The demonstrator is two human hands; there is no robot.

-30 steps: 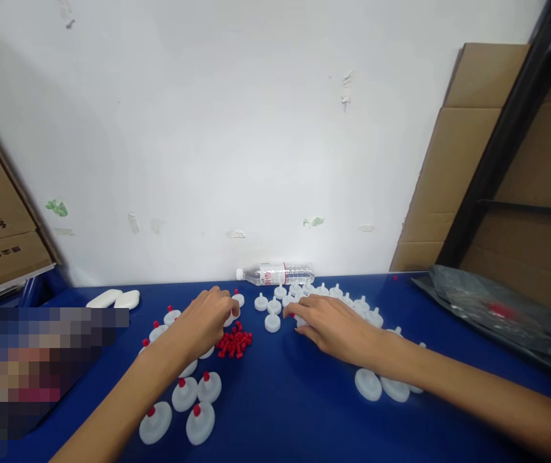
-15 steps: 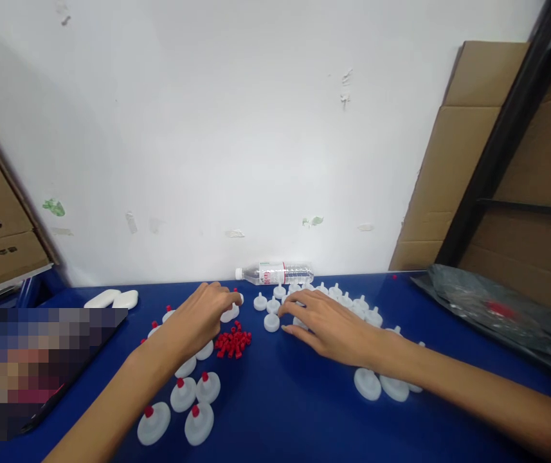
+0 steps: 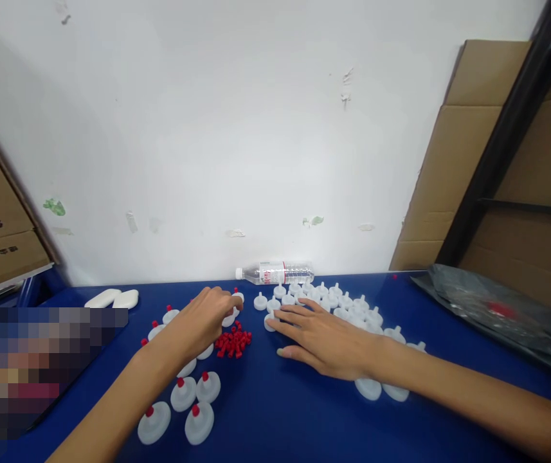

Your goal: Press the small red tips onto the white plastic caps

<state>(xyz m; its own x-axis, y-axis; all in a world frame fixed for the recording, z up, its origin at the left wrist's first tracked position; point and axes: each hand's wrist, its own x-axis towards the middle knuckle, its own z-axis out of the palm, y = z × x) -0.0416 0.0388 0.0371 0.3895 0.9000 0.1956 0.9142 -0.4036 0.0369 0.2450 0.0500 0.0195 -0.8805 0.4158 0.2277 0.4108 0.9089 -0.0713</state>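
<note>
My left hand is closed, fingers curled down over white capped nozzle lids at the back; its fingertips are hidden, so what they grip does not show. Just below it lies a heap of small red caps. My right hand is open, fingers stretched out and thumb apart, over the white bare-spouted nozzle lids on the right. Its fingertips reach a single white nozzle lid and partly cover it. Several white lids with red caps on their spouts, such as one red-capped lid, stand around my left forearm.
A clear plastic bottle lies against the wall behind the lids. Two white rounded objects rest at the back left of the blue table. A grey plastic bag lies on the right, and a pixelated object on the left.
My right hand has spread its fingers and moved slightly down and left, onto the nearest bare-spouted lid. My left hand has hardly moved.
</note>
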